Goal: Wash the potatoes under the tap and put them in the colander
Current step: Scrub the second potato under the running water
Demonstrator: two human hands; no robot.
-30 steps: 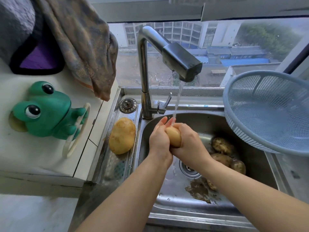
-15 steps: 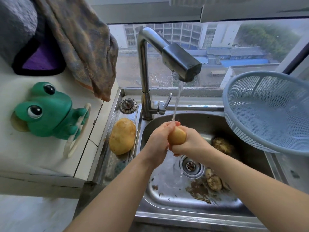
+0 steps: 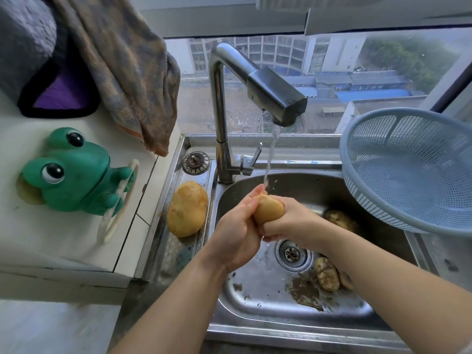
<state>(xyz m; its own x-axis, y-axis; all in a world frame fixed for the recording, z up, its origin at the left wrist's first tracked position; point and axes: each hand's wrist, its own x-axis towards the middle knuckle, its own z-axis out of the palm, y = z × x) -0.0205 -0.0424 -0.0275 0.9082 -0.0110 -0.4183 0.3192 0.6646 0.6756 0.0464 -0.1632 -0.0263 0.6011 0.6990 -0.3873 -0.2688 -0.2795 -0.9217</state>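
Sink [image 3: 281, 335], near side: mud smear on the basin floor, muddy potatoes [image 3: 327, 274] right of the drain [image 3: 293, 252] and another further back by the right wall. Above the drain, left hand [image 3: 236, 233] and right hand [image 3: 293, 223] both grip one potato [image 3: 268, 209], fingers curled round it, its pale top showing between them, directly under the water stream [image 3: 270, 154]. Large potato [image 3: 187, 209] lies on the ledge left of the basin. Tap [image 3: 277, 97] running. Colander [image 3: 357, 185] tilted at the sink's right edge, apart from the hands
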